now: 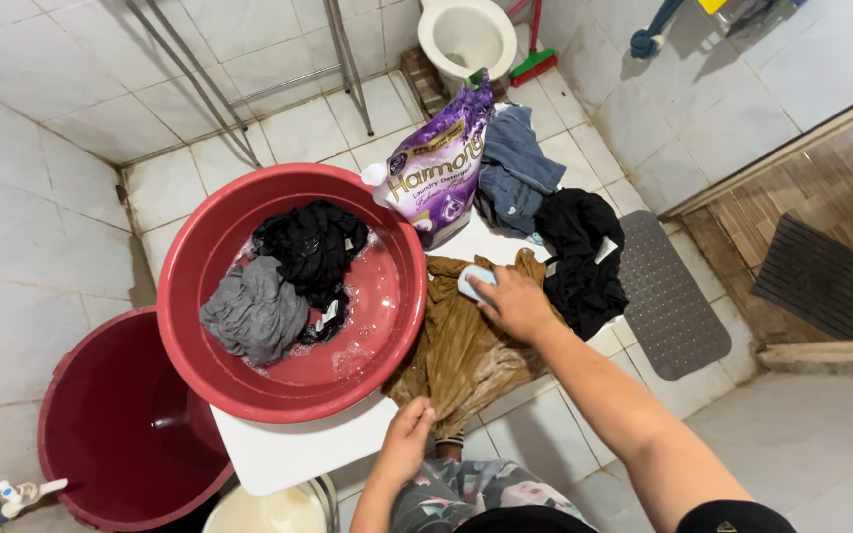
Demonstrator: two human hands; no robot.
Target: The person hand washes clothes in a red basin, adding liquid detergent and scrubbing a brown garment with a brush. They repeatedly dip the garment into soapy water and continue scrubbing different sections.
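We see two red vessels: a dark red bucket (120, 424) on the tiled floor and a red basin (293, 291) overhanging the left edge of the white counter (288, 449), holding one grey garment (254, 311) and one black garment (313, 247) in suds. A brown cloth (456, 345) takes the counter's middle, draping over the near edge. Our left hand (407, 439) has its grip clenched on that hanging end; our right hand (515, 304) presses one pale blue soap bar (476, 281) onto it. One purple detergent pouch (436, 168), one blue denim garment (515, 168) and one black garment (580, 257) crowd the far edge, leaving little open room.
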